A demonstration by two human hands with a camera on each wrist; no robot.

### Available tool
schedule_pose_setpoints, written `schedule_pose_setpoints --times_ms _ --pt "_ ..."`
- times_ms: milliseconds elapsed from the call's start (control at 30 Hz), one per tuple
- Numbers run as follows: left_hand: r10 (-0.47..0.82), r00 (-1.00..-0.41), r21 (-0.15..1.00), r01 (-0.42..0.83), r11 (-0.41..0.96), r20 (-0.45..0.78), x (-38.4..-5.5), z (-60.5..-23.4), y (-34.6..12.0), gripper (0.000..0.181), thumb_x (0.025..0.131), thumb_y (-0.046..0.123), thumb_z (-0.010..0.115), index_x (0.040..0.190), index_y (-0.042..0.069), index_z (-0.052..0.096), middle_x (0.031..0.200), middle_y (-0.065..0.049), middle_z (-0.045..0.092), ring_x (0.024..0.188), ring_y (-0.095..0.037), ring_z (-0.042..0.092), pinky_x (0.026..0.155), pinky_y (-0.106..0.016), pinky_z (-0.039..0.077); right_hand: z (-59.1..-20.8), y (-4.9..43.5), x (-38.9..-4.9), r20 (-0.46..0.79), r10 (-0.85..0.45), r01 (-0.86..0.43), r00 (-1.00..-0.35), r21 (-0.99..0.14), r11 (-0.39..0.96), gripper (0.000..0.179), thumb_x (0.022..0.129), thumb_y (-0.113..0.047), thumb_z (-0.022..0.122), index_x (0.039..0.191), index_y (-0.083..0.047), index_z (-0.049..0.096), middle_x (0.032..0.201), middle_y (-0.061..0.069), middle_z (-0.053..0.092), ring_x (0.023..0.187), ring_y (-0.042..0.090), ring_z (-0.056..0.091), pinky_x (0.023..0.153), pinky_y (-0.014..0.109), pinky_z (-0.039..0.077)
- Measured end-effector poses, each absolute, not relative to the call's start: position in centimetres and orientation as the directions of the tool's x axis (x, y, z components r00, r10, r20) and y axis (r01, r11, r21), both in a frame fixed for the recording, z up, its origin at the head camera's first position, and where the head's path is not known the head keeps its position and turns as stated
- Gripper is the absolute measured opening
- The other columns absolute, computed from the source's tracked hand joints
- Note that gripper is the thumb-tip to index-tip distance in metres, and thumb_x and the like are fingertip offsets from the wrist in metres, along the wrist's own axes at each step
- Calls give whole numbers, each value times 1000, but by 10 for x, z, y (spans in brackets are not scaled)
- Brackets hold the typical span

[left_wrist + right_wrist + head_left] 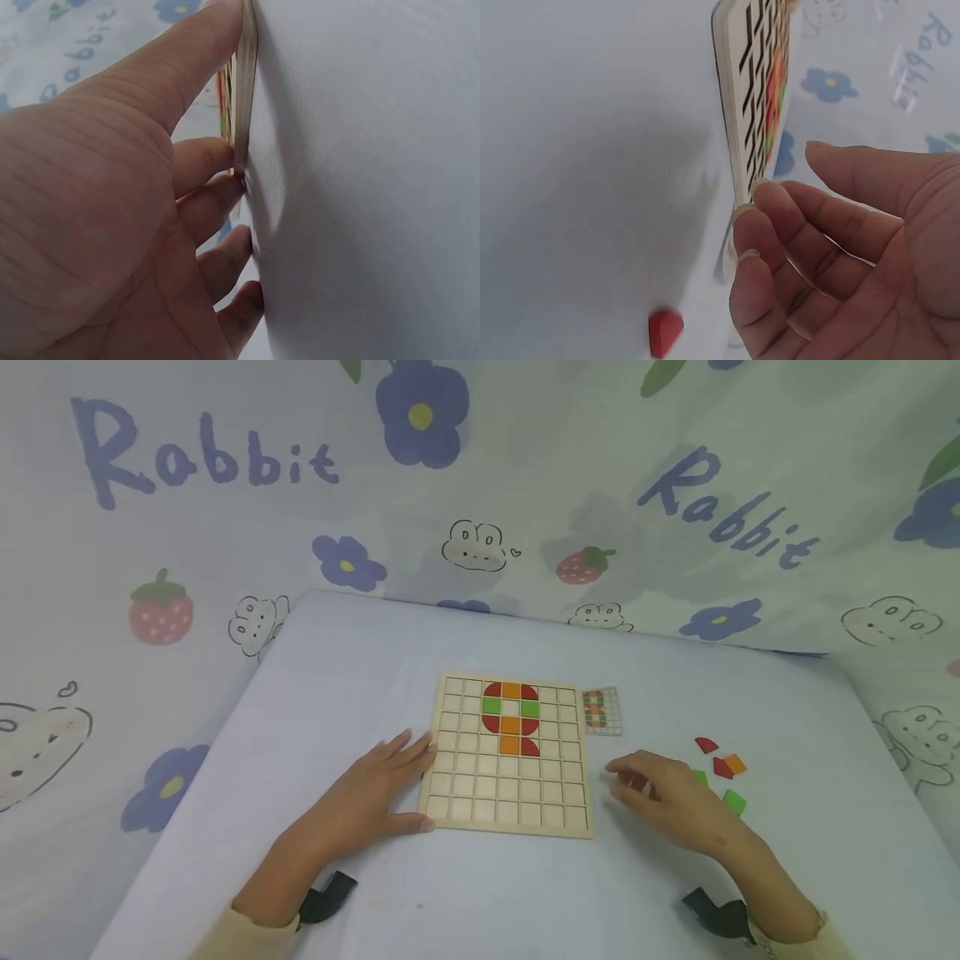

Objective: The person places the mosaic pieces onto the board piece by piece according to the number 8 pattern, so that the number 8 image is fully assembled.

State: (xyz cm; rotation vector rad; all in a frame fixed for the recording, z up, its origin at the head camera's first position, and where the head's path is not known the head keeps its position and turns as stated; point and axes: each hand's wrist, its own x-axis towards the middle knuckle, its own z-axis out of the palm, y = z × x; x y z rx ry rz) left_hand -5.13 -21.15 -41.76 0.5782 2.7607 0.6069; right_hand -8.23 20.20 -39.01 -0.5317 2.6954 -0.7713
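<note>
A square wooden grid board [465, 785] lies on the white table. Red quarter-circle, orange square [510, 744] and green square [491, 706] tiles fill a group of its cells in the upper middle. My left hand [375, 785] rests at the board's left edge, thumb spread toward the near corner; the left wrist view has the fingertips against the board's side [247, 82]. Off the right edge hovers my right hand [667, 797], its fingers loosely bent. In the right wrist view the thumb stands apart from the fingers, with nothing between them.
A small pattern card [611, 718] lies against the board's upper right side. Farther right are loose tiles: red pieces [706, 745], an orange square [737, 764] and green ones [735, 802], one partly hidden by the right hand. A printed cloth [480, 485] hangs behind the table.
</note>
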Motion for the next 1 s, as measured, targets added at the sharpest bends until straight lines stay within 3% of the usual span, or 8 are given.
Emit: schedule_pose_setpoints --times_ms 300,733,1000 --pt "426 -893 461 320 828 -147 -50 -419 -212 98 83 47 86 162 12 40 171 0 26 160 -31 15 128 -55 17 -380 250 -81 -83 -395 -299 -915 -518 801 28 100 -17 73 125 -6 72 100 -12 71 92 11 62 72 26 57" --pt "428 -892 477 315 821 -147 -50 -418 -212 98 84 47 86 162 11 39 171 -1 26 160 -31 14 128 -55 16 -383 290 -82 -176 -243 -156 -954 -401 903 36 96 -12 74 128 3 67 104 5 71 93 26 65 66 32 56" --pt "428 -893 474 320 820 -138 -49 -417 -212 97 84 48 86 162 11 41 171 -1 27 159 -32 16 128 -55 17 -391 299 -86 -249 -175 -71 -953 -380 922 40 97 -13 72 131 7 64 113 18 69 96 33 66 72 46 63"
